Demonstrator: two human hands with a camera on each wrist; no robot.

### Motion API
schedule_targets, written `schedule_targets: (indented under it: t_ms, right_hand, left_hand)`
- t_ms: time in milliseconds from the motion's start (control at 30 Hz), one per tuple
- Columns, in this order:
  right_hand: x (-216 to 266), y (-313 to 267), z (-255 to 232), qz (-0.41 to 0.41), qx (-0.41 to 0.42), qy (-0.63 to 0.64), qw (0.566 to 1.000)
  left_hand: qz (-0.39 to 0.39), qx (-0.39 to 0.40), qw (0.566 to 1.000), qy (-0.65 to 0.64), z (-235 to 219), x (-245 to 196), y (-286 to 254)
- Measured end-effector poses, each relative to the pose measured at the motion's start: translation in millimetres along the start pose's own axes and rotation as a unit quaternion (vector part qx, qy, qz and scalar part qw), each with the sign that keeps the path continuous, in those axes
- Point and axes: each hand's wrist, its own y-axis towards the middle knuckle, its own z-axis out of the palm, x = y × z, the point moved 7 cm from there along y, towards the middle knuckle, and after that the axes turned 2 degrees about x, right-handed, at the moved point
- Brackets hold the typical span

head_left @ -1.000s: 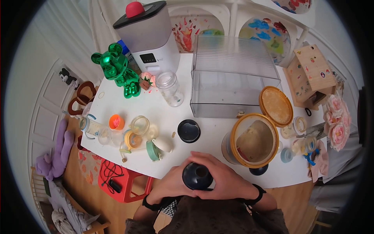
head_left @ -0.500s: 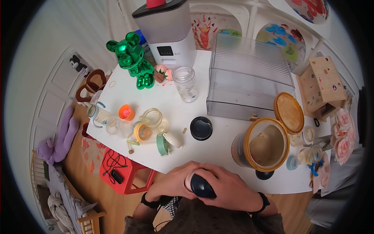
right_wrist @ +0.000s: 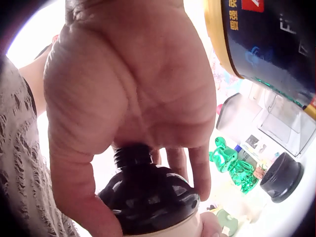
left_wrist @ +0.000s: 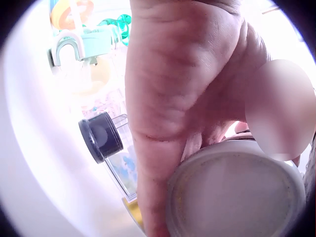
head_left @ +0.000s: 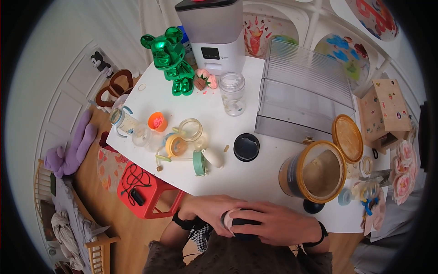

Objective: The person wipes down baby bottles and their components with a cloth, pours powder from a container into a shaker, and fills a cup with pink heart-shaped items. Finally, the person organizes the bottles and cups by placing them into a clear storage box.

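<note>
Close to my body at the table's front edge, both hands hold a pale shaker bottle (left_wrist: pixel 237 195) with a glossy black top (right_wrist: pixel 153 197). My left hand (head_left: pixel 211 213) wraps its pale body, whose round base faces the left wrist view. Over the black top curls my right hand (head_left: pixel 282 223), thumb and fingers on opposite sides and the threaded neck (right_wrist: pixel 133 157) under the palm. The bottle lies tilted, black top toward the right hand. Beyond the hands sits a round black cap (head_left: pixel 246 147). Right of it an open powder tub (head_left: pixel 292 176) stands with its yellow lid (head_left: pixel 347 138) alongside.
Baby bottle parts, a green cap (head_left: pixel 199 163) and an orange cup (head_left: pixel 157 122) crowd the left side. Behind them stand a clear bottle (head_left: pixel 232 93), a shiny green bear (head_left: pixel 171 64) and a transparent box (head_left: pixel 303 98). A red stool (head_left: pixel 148 192) is below the table's left edge.
The bottle has tipped from black top up to lying over sideways. My right hand has shifted from its side to cover the top. The head view has swung left.
</note>
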Motion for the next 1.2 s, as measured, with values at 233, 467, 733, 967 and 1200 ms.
schedule_targets:
  t_ms: [233,467,733,967,1200]
  right_hand:
    - [0,-10,-29,0.107,-0.045,-0.057,0.992]
    - [-24,-11,-13,0.330,-0.127,0.049,0.934]
    - [12,7,-24,0.088,-0.045,-0.214,0.972]
    - [9,-19,-35,0.316,-0.115,-0.184,0.924]
    - [-44,-22,26,0.341,-0.042,-0.186,0.921]
  left_hand:
    - [0.025,-0.143,0.989,0.029,-11,-18,-1]
    - [-0.022,-0.293,0.951,0.093,-29,-38,-6]
    - [-0.075,-0.175,0.979,0.070,-28,-30,-6]
    - [-0.070,-0.264,0.962,0.021,-39,-13,-32]
    - [-0.023,-0.386,0.921,0.038,-48,-10,-51]
